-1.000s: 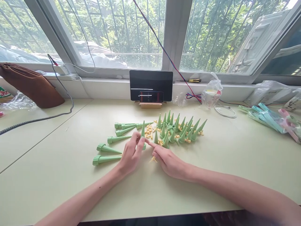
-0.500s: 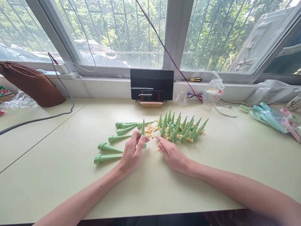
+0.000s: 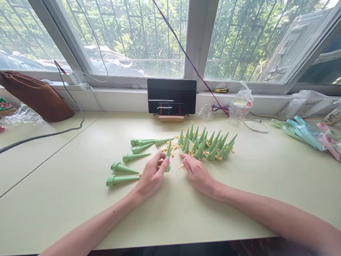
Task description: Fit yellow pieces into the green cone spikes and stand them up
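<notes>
My left hand [image 3: 153,173] is closed on a green plastic watering spike [image 3: 168,149], held point up and leaning slightly right. Between the fingers of my right hand [image 3: 199,175] is a small yellow valve piece [image 3: 181,166]; the fingers hide part of it. Just beyond my hands lies a loose pile of yellow valve pieces [image 3: 172,149]. Several more green spikes [image 3: 136,157] lie on their sides left of my left hand. Past my right hand, a cluster of green spikes [image 3: 213,153] with yellow valves stands point up.
A tablet [image 3: 172,89] and a phone [image 3: 179,109] lean on a stand by the window. On the left are a brown pouch [image 3: 39,96] and a dark cable [image 3: 34,138]. A bagged cup [image 3: 239,106] and bagged pastel plastic items [image 3: 306,131] stand on the right.
My left hand has moved a little to the right with the spike, which now leans right. My right hand has shifted slightly right, its yellow piece still in the fingers.
</notes>
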The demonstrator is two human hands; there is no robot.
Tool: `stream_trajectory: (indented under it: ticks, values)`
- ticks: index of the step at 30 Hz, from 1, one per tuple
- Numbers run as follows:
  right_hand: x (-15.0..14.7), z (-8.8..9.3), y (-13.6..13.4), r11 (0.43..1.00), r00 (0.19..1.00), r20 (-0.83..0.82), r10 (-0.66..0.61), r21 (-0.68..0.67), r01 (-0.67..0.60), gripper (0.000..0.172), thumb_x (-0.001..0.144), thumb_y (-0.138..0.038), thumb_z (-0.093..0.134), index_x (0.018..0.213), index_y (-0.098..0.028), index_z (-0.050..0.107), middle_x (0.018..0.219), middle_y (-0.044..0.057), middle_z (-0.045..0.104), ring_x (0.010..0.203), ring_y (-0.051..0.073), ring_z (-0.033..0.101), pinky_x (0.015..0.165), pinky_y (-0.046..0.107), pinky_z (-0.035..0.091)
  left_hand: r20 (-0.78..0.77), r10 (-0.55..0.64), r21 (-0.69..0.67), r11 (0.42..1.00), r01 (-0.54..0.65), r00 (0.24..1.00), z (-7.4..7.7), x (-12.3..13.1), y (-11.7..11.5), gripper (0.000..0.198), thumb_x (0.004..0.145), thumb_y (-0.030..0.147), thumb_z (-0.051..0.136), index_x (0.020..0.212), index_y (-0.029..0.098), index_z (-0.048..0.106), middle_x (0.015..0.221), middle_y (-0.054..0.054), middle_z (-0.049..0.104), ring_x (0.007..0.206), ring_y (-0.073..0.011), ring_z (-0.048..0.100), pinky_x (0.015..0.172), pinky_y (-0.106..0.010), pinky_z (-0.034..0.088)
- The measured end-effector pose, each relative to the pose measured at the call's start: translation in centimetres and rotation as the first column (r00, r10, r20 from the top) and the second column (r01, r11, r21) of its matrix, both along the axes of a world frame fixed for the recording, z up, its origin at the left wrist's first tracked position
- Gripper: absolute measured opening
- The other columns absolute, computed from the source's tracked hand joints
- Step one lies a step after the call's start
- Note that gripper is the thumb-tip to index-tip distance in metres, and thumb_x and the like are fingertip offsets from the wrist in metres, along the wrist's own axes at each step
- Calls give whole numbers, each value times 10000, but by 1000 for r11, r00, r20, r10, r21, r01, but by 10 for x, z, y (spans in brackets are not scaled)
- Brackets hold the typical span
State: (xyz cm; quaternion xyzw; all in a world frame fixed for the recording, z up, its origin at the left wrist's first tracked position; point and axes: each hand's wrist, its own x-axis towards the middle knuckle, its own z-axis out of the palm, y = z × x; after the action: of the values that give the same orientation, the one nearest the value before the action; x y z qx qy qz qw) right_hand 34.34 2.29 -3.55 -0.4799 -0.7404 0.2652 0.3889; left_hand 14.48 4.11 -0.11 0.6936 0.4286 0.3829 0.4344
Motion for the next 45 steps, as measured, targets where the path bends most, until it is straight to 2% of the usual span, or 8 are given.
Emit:
stream_trajectory:
  ticks: [9, 19, 23, 27, 32, 35, 38, 45]
  values:
    - [-1, 0, -4, 997, 996, 44, -79, 15, 79, 422, 1071, -336, 286, 1371, -159, 524, 1344, 155, 613, 1233, 283, 587, 1025, 451, 478, 16, -32, -23, 999, 33, 999, 1, 2, -1, 302, 967, 465, 501, 842, 191, 479, 727, 32, 423, 547, -81, 384, 458, -207, 316]
    - [-2, 3, -8, 988, 988, 50, -148, 59, 145, 379, 1075, -339, 278, 1228, -181, 586, 1205, 120, 680, 1077, 257, 654, 891, 388, 517, 52, -59, -141, 988, 66, 997, -4, 1, -1, 295, 954, 485, 531, 891, 215, 433, 706, 49, 448, 479, -83, 470, 403, -210, 387]
    - [-2, 4, -12, 989, 993, -42, -106, 100, 110, 341, 1078, -339, 287, 1088, -200, 598, 978, 70, 683, 856, 195, 644, 764, 315, 502, 64, -79, -147, 985, 87, 995, -4, 2, -1, 293, 963, 493, 514, 913, 214, 439, 743, 33, 477, 528, -108, 545, 412, -221, 425]
    - [0, 4, -14, 989, 991, -113, -66, 126, 80, 349, 1078, -342, 286, 850, -214, 517, 723, -1, 540, 610, 139, 499, 598, 261, 423, 99, -114, -140, 982, 127, 989, -4, 4, -4, 296, 971, 497, 502, 924, 207, 461, 823, 9, 498, 567, -104, 542, 432, -225, 451]
    - [0, 3, -15, 987, 985, -170, -5, 155, 32, 319, 1070, -299, 324, 804, -214, 478, 696, -18, 495, 596, 121, 454, 587, 241, 400, 126, -178, -184, 962, 200, 976, -2, 7, -13, 300, 973, 506, 497, 948, 207, 486, 850, -8, 528, 606, -113, 544, 457, -224, 467]
    - [0, 3, -16, 981, 987, -153, 56, 191, -26, 276, 1061, -264, 345, 850, -209, 515, 707, -15, 511, 604, 120, 468, 591, 240, 408, 162, -209, -203, 950, 240, 964, -2, 7, -18, 273, 985, 485, 487, 963, 212, 486, 789, 4, 510, 599, -116, 530, 486, -236, 486]
    - [1, 4, -16, 974, 987, -129, 98, 215, -68, 249, 1056, -243, 339, 911, -209, 538, 719, -8, 527, 609, 125, 485, 594, 245, 421, 170, -235, -207, 941, 268, 957, -3, 7, -21, 243, 988, 459, 492, 992, 216, 508, 844, -20, 523, 655, -133, 547, 496, -240, 491]
    - [2, 5, -16, 967, 983, -136, 125, 236, -90, 232, 1049, -236, 344, 970, -206, 560, 735, 3, 557, 628, 133, 514, 602, 254, 448, 109, -226, -245, 938, 246, 968, -7, 6, -18, 227, 967, 428, 543, 952, 202, 544, 877, -31, 545, 573, -105, 507, 488, -243, 484]
